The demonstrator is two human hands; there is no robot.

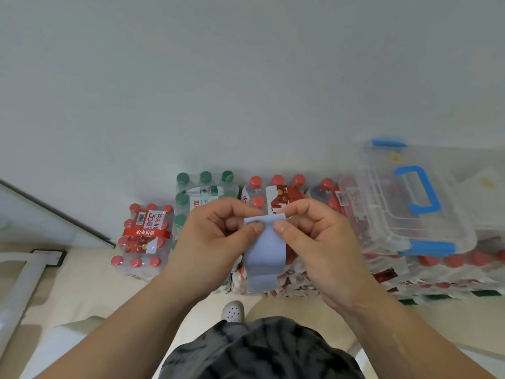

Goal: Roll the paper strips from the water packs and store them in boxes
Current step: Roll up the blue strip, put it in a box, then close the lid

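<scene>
Up close, both hands meet in the middle of the view over a pale blue paper strip (264, 255). At about 9 o'clock from the strip's top end, the left hand (216, 239) has its grip closed on the strip's upper left corner, thumb in front and fingers curled behind. At about 3 o'clock, the right hand (319, 242) pinches the upper right corner the same way, its thumb tip just beside the left thumb tip. The strip's top edge is curled over between the two thumbs (a first small turn of a roll), and the rest hangs down toward 6 o'clock, loose and gently bent.

Behind the hands, water packs stand on the floor against a white wall (246, 77). At 9 o'clock sits a red-capped pack (143, 239) with a red band across it; at 11 o'clock a green-capped pack (205, 187); at 12 to 1 o'clock another red-capped pack with a red animal print (284, 192). At 2 to 3 o'clock a clear plastic box (404, 209) with blue handle and latches rests, lid shut, on top of further packs (437, 269).

At 6 o'clock, dark patterned shorts (262, 348) and a white perforated shoe (232, 311) show above the beige floor (82, 291).
</scene>
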